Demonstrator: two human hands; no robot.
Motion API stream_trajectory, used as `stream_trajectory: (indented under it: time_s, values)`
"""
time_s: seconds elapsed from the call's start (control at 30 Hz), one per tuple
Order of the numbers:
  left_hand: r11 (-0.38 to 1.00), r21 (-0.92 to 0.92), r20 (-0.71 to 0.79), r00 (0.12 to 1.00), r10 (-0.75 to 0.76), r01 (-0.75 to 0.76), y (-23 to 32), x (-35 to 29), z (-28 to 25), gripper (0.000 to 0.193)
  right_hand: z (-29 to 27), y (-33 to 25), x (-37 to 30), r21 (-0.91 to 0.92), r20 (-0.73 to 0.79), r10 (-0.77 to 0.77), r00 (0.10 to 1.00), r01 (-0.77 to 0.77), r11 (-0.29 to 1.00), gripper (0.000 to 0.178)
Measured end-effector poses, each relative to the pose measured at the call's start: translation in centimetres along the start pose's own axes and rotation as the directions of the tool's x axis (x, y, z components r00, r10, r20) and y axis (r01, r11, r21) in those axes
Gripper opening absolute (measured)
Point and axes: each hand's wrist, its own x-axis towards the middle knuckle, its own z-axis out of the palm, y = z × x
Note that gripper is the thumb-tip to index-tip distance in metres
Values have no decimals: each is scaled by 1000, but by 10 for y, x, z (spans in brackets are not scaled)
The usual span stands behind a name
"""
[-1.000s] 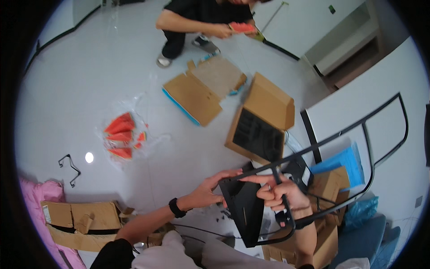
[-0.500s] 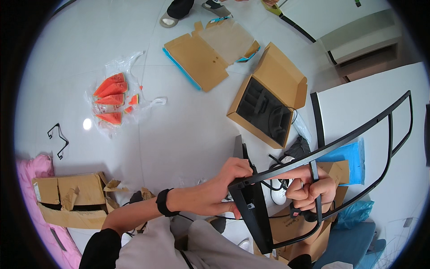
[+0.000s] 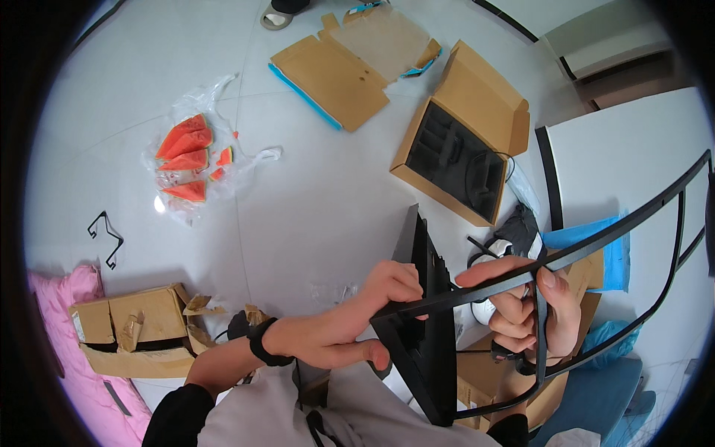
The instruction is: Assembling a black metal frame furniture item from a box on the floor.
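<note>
A black metal frame point(image 3: 596, 242) slants across the right side, its long curved tubes reaching up to the right rim. Its lower end meets a black box-shaped metal base point(image 3: 421, 350) in front of my lap. My left hand point(image 3: 350, 320), with a black band on the wrist, is closed over the base's upper left edge, thumb lower down along its side. My right hand point(image 3: 555, 313) is wrapped round a short crossbar of the frame, with one finger stretched along the upper tube. A small black item point(image 3: 506, 354) is at the right hand's underside; its kind is unclear.
Ahead lie an open carton with black foam point(image 3: 454, 160) and a flattened carton point(image 3: 328, 86). Watermelon slices point(image 3: 186, 153) rest on a plastic bag at left. A torn carton point(image 3: 138, 331) sits on pink fabric point(image 3: 67, 283). A blue stool point(image 3: 596, 402) stands at lower right.
The frame and my right hand have shifted slightly right. One right-hand finger now stretches along the upper tube, where that hand was a fist. The other person's feet have mostly left the top edge.
</note>
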Motion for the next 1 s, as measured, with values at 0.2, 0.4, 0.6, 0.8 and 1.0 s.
stream_trajectory:
  time_s: [0.2, 0.4, 0.6, 0.8, 1.0]
  values:
    - [999, -24, -61, 997, -47, 46, 8, -3, 0, 55, 14, -2, 5, -129, -160, -20, 987, -1, 992, 71]
    - [998, 55, -141, 990, 20, -13, 2, -8, 9, 57, 16, 6, 10, -258, -188, -74, 979, 24, 966, 66]
    - [990, 144, -249, 968, 38, -2, 5, -5, 21, 72, 10, 6, 13, -352, -256, -116, 960, 19, 936, 56]
    - [994, 108, -237, 971, 18, 8, 2, -9, 14, 82, 8, 5, 14, -397, -240, -109, 965, 6, 918, 50]
    - [996, 80, -193, 980, 44, -29, -2, -5, 14, 70, 7, 5, 8, -409, -243, -126, 962, 16, 912, 49]
